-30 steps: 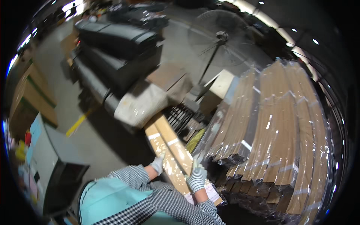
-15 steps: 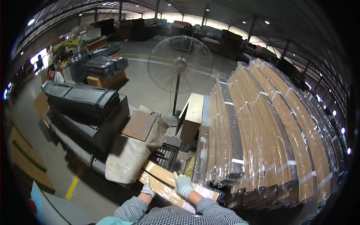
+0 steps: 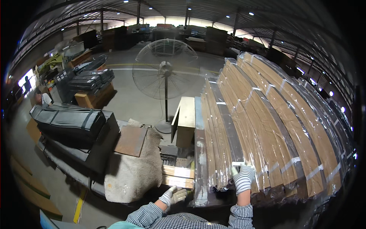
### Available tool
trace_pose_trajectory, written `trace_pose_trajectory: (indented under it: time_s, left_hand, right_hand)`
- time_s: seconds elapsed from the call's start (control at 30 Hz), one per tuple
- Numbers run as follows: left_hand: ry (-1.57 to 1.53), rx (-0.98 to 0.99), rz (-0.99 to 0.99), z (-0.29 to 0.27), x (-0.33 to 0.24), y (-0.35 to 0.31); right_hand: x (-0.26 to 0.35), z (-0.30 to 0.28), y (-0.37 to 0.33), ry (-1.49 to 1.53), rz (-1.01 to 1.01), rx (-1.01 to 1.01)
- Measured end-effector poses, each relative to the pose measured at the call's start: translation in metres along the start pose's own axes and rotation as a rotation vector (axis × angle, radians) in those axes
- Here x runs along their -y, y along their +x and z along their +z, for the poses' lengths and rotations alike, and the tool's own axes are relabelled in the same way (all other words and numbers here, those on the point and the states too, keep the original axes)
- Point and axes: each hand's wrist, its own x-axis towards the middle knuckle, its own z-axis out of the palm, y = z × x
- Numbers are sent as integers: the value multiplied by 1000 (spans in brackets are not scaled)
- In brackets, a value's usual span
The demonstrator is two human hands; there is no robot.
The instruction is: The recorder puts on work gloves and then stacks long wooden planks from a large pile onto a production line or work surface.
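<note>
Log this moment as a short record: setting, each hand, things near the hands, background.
setting: large warehouse hall, concrete floor
left hand: gloved, fingers on the near end of a wrapped flat board
right hand: gloved, resting on the end of a stack of long plastic-wrapped panels
beside hands: grey carpet piece draped over a low surface, black bundles to the left
background: tall pedestal fan, a person far left
</note>
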Motion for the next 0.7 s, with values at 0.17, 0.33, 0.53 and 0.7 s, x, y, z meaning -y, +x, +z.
trace_pose_trajectory:
  time_s: [0.17,0.33,0.53,0.7]
  left_hand:
    - [329,203,-2,96,13,18]
    - [510,294,109,198,8,36]
    - [828,126,432,222,-36,46]
    - [438,164,104,178,-33,62]
  right_hand:
    - [-22,50,-3,71,-188,-102]
    - [5,35,-35,115,-37,-106]
    - [-10,27,-74,392,-190,-65]
    - [-35,84,-20,52,20,124]
